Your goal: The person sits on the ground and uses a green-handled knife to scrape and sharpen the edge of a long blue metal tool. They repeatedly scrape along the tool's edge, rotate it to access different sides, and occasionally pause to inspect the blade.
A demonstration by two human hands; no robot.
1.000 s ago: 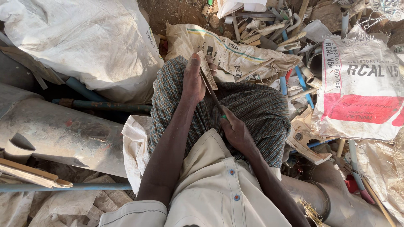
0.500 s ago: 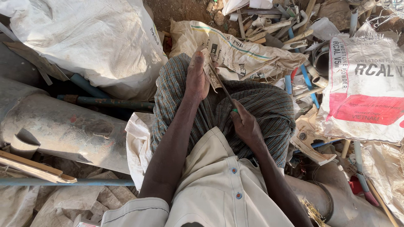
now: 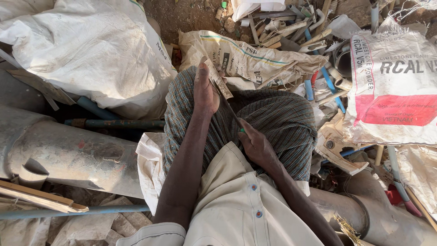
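Scrap strip (image 3: 219, 79), flat and pale, pinned against the knee under the checked cloth (image 3: 277, 118), so steady for the blade. Left hand (image 3: 205, 91) closed around it, arm stretched straight toward 12 o'clock. Right hand (image 3: 256, 145) at 4 o'clock from the strip, gripping a green-handled knife (image 3: 232, 111), wrist bent, blade slanting up to the strip. White sacks (image 3: 91, 50) at 10 o'clock, plastic offcuts (image 3: 296, 32) at 1 o'clock.

Right hand (image 3: 256, 145) hides the tool's handle, grey pipe (image 3: 68, 155) cut off at left edge
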